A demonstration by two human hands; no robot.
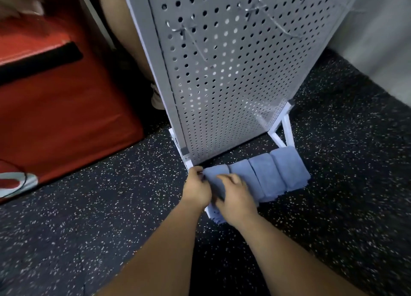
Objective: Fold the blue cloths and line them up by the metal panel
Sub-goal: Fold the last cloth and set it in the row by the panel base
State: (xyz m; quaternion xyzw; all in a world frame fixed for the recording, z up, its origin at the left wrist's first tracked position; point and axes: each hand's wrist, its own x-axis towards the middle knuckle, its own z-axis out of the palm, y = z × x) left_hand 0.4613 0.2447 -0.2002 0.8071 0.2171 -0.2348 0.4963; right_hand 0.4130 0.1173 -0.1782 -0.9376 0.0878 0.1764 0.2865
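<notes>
Left hand (196,189) and right hand (236,196) grip the end folded blue cloth (215,173) by the perforated grey metal panel (222,73); shoving could unfold it or skew the neighbouring cloths (266,173).

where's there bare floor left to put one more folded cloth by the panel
Bare floor lies between the red box and the panel's left foot, and right of the rightmost cloth. In front of the row is bare too. Crowded: the strip along the metal panel, where left hand and right hand hold the leftmost cloth.
</notes>
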